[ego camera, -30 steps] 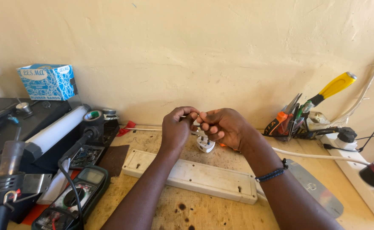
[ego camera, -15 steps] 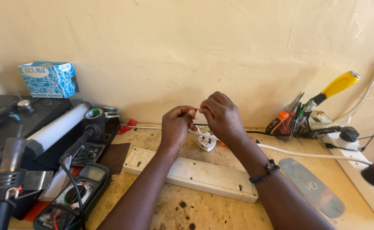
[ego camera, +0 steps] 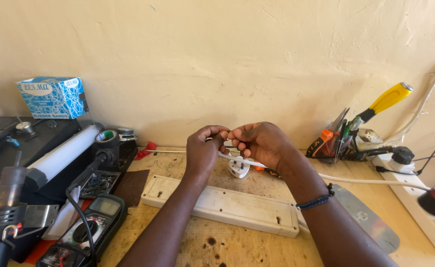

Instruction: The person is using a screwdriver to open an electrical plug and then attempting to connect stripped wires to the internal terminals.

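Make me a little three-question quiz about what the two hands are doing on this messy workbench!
1. True or false: the left hand and right hand meet fingertip to fingertip above the white plug.
2. What lies nearest below the wrists? A) white power strip B) blue box C) yellow-handled tool
3. Fill in: the right wrist wears a dark ____.

Key: 1 true; 2 A; 3 bracelet.
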